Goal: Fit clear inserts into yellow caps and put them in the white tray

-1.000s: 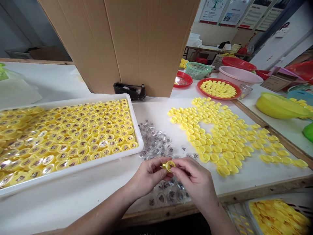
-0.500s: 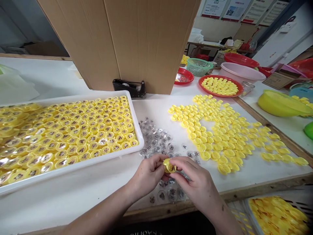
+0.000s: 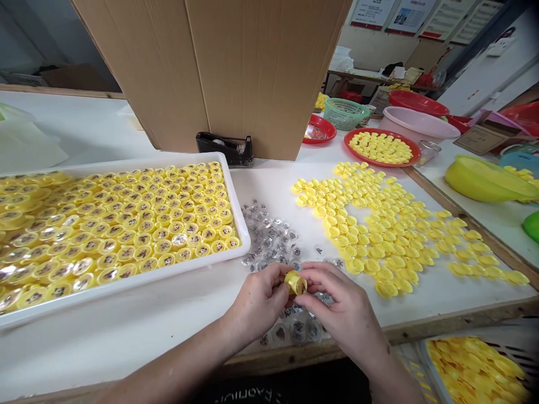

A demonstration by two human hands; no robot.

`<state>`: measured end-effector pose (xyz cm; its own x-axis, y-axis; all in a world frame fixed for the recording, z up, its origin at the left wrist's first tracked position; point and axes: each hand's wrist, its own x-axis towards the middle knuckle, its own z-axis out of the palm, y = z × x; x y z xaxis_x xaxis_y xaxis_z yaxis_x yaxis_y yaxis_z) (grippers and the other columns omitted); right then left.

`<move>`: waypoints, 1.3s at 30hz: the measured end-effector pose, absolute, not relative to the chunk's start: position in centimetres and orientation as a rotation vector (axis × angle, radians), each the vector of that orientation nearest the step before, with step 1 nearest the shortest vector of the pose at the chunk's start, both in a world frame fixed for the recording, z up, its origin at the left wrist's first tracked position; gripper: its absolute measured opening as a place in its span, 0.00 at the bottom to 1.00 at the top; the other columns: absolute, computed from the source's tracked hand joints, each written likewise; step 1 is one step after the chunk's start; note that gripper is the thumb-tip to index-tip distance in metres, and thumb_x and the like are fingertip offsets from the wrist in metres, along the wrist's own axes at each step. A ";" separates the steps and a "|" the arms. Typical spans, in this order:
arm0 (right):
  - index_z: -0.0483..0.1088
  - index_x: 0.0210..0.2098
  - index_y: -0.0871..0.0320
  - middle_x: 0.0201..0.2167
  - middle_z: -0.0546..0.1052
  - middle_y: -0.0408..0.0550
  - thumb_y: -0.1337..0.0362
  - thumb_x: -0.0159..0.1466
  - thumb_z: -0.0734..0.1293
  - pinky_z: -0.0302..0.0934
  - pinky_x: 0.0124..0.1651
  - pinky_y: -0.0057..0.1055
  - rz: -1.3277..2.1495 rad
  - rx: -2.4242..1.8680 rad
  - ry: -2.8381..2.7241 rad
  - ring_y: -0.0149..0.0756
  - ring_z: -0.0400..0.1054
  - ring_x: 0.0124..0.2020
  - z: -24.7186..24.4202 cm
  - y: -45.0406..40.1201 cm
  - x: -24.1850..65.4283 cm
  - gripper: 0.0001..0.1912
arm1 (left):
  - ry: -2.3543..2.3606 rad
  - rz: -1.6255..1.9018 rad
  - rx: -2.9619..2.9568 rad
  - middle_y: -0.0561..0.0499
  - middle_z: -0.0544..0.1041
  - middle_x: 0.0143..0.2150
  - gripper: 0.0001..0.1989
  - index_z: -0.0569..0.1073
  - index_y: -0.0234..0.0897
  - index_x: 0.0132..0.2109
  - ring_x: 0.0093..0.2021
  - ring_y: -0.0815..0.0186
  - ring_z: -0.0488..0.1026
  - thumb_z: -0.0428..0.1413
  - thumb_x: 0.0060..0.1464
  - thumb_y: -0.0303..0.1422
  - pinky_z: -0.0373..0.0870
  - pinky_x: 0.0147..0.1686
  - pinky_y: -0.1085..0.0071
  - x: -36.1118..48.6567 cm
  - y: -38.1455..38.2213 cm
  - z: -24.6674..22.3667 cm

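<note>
Held a small yellow cup [image 3: 297, 284] between left hand [image 3: 265, 296] and right hand [image 3: 332, 298], pinched by fingertips, over loose clear discs [image 3: 269, 245] on the counter [image 3: 202, 320], right of the filled white tray [image 3: 239, 213]. If gripped too lightly, could have slipped and scattered discs.

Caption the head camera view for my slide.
Bare left hand gripping a small yellow plastic piece, right hand alongside, over clear round printed discs beside a white rectangular tray.
</note>
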<state>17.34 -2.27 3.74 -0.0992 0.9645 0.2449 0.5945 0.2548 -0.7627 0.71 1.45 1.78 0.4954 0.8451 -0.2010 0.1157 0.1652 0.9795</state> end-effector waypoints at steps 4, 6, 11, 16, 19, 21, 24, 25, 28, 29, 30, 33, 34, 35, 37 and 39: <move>0.69 0.44 0.53 0.36 0.74 0.44 0.75 0.59 0.65 0.68 0.36 0.30 0.591 -1.403 -1.891 0.35 0.70 0.34 4.3 -2.2 17.3 0.16 | 0.951 0.635 1.296 0.50 0.76 0.31 0.12 0.70 0.36 0.45 0.31 0.65 0.74 0.49 0.56 0.32 0.71 0.31 0.70 0.8 1.4 1.9; 0.69 0.45 0.53 0.38 0.73 0.45 0.76 0.60 0.64 0.67 0.38 0.30 0.544 -1.375 -1.928 0.35 0.69 0.36 4.4 -2.3 17.1 0.16 | 0.945 0.635 1.276 0.50 0.76 0.31 0.12 0.70 0.36 0.45 0.30 0.65 0.74 0.48 0.56 0.31 0.71 0.31 0.70 0.8 1.3 2.1; 0.69 0.46 0.55 0.41 0.73 0.48 0.76 0.61 0.61 0.67 0.41 0.31 0.409 -1.361 -1.996 0.36 0.69 0.40 4.4 -2.6 16.7 0.16 | 0.931 0.650 1.202 0.50 0.75 0.32 0.11 0.71 0.36 0.44 0.31 0.65 0.74 0.49 0.55 0.32 0.72 0.33 0.68 1.0 1.3 2.3; 0.68 0.47 0.55 0.40 0.73 0.49 0.75 0.63 0.60 0.68 0.41 0.32 0.273 -1.376 -2.044 0.37 0.70 0.41 4.2 -2.7 16.4 0.16 | 0.889 0.636 1.069 0.49 0.76 0.34 0.12 0.71 0.34 0.45 0.33 0.65 0.74 0.51 0.53 0.30 0.73 0.36 0.66 0.8 1.4 3.0; 0.68 0.48 0.55 0.40 0.74 0.50 0.76 0.63 0.58 0.69 0.41 0.32 0.221 -1.381 -2.055 0.37 0.71 0.41 4.4 -2.6 16.2 0.18 | 0.827 0.626 0.962 0.49 0.76 0.35 0.12 0.70 0.32 0.43 0.36 0.65 0.74 0.54 0.50 0.28 0.72 0.38 0.67 0.7 1.5 3.7; 0.69 0.47 0.55 0.40 0.74 0.50 0.77 0.62 0.57 0.69 0.42 0.31 0.208 -1.354 -2.052 0.37 0.71 0.41 4.4 -2.5 16.2 0.18 | 0.819 0.639 0.947 0.49 0.76 0.35 0.15 0.69 0.32 0.44 0.36 0.65 0.74 0.58 0.47 0.29 0.71 0.38 0.69 0.7 1.6 3.7; 0.70 0.46 0.54 0.41 0.74 0.49 0.76 0.62 0.57 0.69 0.44 0.32 0.243 -1.325 -2.038 0.37 0.71 0.42 4.3 -2.4 16.3 0.19 | 0.832 0.697 1.000 0.50 0.75 0.34 0.17 0.68 0.32 0.43 0.36 0.66 0.73 0.62 0.45 0.31 0.69 0.37 0.70 0.9 1.6 3.1; 0.70 0.46 0.54 0.41 0.74 0.48 0.76 0.62 0.57 0.68 0.45 0.32 0.264 -1.323 -2.029 0.37 0.70 0.43 4.2 -2.4 16.4 0.19 | 0.823 0.711 1.012 0.50 0.75 0.34 0.17 0.68 0.33 0.43 0.36 0.66 0.73 0.62 0.45 0.31 0.69 0.37 0.69 0.9 1.6 2.8; 0.70 0.46 0.53 0.42 0.74 0.48 0.76 0.62 0.57 0.69 0.45 0.32 0.303 -1.305 -2.004 0.37 0.71 0.43 4.1 -2.4 16.8 0.19 | 0.745 0.710 1.001 0.49 0.75 0.36 0.19 0.68 0.33 0.44 0.37 0.65 0.73 0.63 0.45 0.32 0.68 0.38 0.69 0.9 1.5 2.4; 0.70 0.46 0.53 0.42 0.74 0.48 0.76 0.62 0.58 0.69 0.46 0.32 0.312 -1.295 -2.004 0.37 0.71 0.43 4.2 -2.4 17.0 0.18 | 0.722 0.696 0.985 0.48 0.75 0.37 0.20 0.68 0.33 0.45 0.37 0.65 0.73 0.63 0.44 0.32 0.68 0.38 0.69 0.8 1.5 2.3; 0.70 0.46 0.53 0.42 0.74 0.48 0.76 0.62 0.58 0.69 0.46 0.32 0.320 -1.288 -2.008 0.37 0.71 0.43 4.2 -2.4 17.1 0.18 | 0.708 0.681 0.969 0.48 0.75 0.37 0.21 0.67 0.32 0.46 0.37 0.66 0.73 0.63 0.44 0.32 0.68 0.38 0.69 0.7 1.5 2.4; 0.70 0.47 0.54 0.43 0.74 0.48 0.75 0.63 0.59 0.68 0.47 0.31 0.345 -1.281 -2.042 0.36 0.70 0.44 4.4 -2.4 17.5 0.17 | 0.703 0.644 0.943 0.49 0.75 0.35 0.22 0.67 0.31 0.47 0.34 0.68 0.72 0.63 0.45 0.32 0.67 0.36 0.71 0.5 1.7 2.8; 0.70 0.47 0.54 0.43 0.74 0.48 0.75 0.63 0.59 0.68 0.47 0.30 0.350 -1.284 -2.053 0.36 0.70 0.44 4.4 -2.4 17.5 0.17 | 0.699 0.639 0.939 0.49 0.75 0.35 0.22 0.67 0.31 0.47 0.34 0.68 0.72 0.63 0.45 0.32 0.67 0.35 0.71 0.5 1.8 2.8; 0.70 0.48 0.54 0.43 0.74 0.48 0.75 0.64 0.58 0.68 0.47 0.31 0.353 -1.286 -2.063 0.36 0.70 0.44 4.4 -2.3 17.5 0.17 | 0.694 0.635 0.938 0.49 0.75 0.35 0.22 0.67 0.31 0.47 0.34 0.69 0.72 0.63 0.45 0.32 0.67 0.35 0.72 0.6 1.8 2.9; 0.69 0.48 0.53 0.43 0.74 0.48 0.75 0.64 0.57 0.68 0.46 0.31 0.343 -1.292 -2.075 0.36 0.70 0.44 4.2 -2.2 17.3 0.18 | 0.706 0.641 0.937 0.49 0.75 0.36 0.22 0.68 0.31 0.46 0.34 0.68 0.72 0.63 0.44 0.32 0.67 0.35 0.72 0.8 2.0 2.7; 0.69 0.48 0.53 0.43 0.74 0.48 0.75 0.63 0.58 0.69 0.46 0.32 0.327 -1.304 -2.080 0.37 0.70 0.43 3.9 -2.1 17.2 0.18 | 0.765 0.669 0.936 0.50 0.75 0.34 0.20 0.69 0.31 0.44 0.32 0.69 0.71 0.63 0.44 0.33 0.67 0.34 0.72 1.0 2.0 2.2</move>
